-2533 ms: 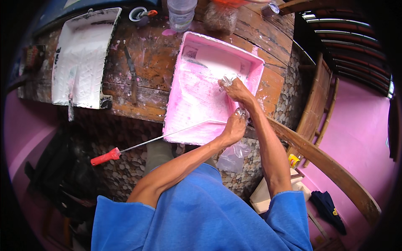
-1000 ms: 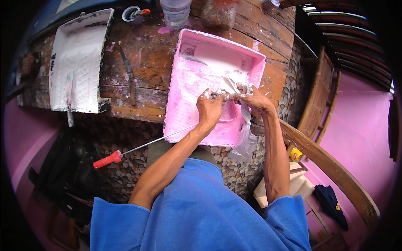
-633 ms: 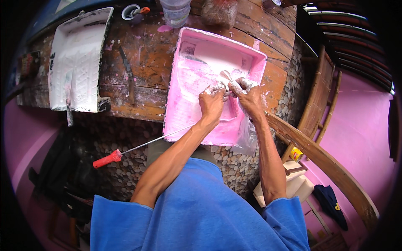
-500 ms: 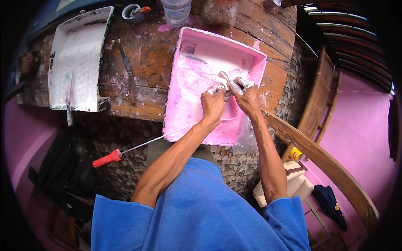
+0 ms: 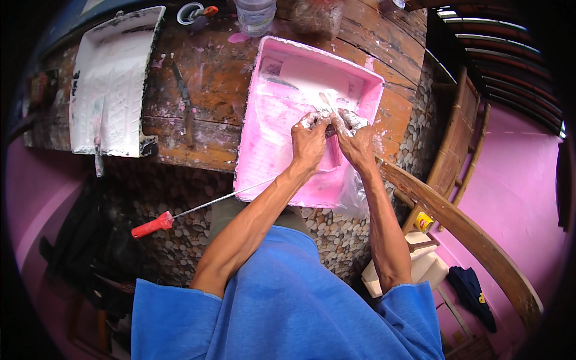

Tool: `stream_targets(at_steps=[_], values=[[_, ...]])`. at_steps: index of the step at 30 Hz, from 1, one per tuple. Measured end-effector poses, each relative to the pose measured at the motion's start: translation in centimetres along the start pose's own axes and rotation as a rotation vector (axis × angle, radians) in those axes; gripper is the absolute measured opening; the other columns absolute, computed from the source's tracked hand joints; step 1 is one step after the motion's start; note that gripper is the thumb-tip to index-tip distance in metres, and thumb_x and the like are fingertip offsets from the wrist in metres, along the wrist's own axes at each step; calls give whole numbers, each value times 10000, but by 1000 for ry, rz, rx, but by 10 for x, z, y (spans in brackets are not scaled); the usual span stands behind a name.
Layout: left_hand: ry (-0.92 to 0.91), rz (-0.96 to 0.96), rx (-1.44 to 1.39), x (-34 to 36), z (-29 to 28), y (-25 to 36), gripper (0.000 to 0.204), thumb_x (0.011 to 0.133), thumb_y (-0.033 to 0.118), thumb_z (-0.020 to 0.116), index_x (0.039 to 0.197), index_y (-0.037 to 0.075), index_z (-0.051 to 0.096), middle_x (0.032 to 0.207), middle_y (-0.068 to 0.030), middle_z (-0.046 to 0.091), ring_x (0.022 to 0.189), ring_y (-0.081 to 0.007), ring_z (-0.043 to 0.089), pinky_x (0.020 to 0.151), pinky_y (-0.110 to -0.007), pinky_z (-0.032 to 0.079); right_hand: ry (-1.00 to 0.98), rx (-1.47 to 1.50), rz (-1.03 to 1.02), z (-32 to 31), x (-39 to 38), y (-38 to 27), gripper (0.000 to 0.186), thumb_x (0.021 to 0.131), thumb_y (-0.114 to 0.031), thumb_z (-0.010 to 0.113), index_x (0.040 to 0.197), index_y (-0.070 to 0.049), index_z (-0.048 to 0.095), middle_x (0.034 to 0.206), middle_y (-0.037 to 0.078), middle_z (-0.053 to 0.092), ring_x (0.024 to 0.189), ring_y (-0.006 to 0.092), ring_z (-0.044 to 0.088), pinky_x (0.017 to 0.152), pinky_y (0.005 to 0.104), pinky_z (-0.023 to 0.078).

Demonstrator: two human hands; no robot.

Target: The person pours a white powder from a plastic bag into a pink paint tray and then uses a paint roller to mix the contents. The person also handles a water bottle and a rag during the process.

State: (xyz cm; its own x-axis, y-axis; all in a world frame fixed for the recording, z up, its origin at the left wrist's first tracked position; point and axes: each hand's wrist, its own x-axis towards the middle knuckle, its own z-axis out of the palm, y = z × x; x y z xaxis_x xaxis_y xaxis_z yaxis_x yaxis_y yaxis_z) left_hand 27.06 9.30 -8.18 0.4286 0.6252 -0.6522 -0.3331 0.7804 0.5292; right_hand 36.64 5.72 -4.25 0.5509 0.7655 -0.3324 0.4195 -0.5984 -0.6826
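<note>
My left hand and my right hand are close together over a pink paint tray. Their fingers, coated in white paint, pinch a thin, pale, paint-smeared piece that sticks up from between them; its exact kind is unclear. Below my left forearm, a paint roller's red handle juts out past the tray's near left corner on a long metal rod. The roller's other end is hidden. Clear plastic hangs at the tray's near right corner.
A white paint tray lies at the left of the wooden table, with a stained stick-like tool beside it. A small cup and a clear plastic tub stand behind. A curved wooden rail runs along the right.
The pale piece has swung from leaning left to nearly upright, and now shows more above my fingers. My left hand has shifted slightly right, closer to my right hand.
</note>
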Motion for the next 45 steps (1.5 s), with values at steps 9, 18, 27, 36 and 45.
stream_targets(at_steps=[9,18,27,36,45], values=[[2,-345,-51,2,-7,9,160,874,38,584,1013,-40,587,943,-103,630,851,-184,630,750,-282,556,6,-5,-72,-3,0,13,265,817,-127,656,998,66,640,879,205,671,796,248,652,740,343,508],[113,-118,187,5,-3,-3,159,876,47,571,971,-78,600,930,-119,628,823,-189,629,757,-309,551,-30,-39,-187,-1,5,13,139,812,-57,632,914,36,636,785,139,636,703,220,615,655,342,484],[126,-107,-52,10,2,10,179,866,61,569,995,-59,598,978,-119,613,826,-185,616,756,-327,548,-173,-3,-302,-7,8,12,254,837,-91,636,1061,23,598,953,144,605,839,265,608,729,352,464],[10,-290,-291,10,1,6,193,901,98,533,1066,0,542,972,-71,592,898,-165,581,870,-336,476,-172,281,173,-11,5,-12,282,850,-164,659,1064,15,618,948,93,648,817,145,572,738,314,471],[61,-429,-312,5,6,2,199,927,111,526,1098,9,539,1032,-68,596,948,-156,588,779,-289,533,57,126,-47,-4,2,11,244,827,-167,669,970,30,642,863,111,652,761,162,584,686,311,479]])
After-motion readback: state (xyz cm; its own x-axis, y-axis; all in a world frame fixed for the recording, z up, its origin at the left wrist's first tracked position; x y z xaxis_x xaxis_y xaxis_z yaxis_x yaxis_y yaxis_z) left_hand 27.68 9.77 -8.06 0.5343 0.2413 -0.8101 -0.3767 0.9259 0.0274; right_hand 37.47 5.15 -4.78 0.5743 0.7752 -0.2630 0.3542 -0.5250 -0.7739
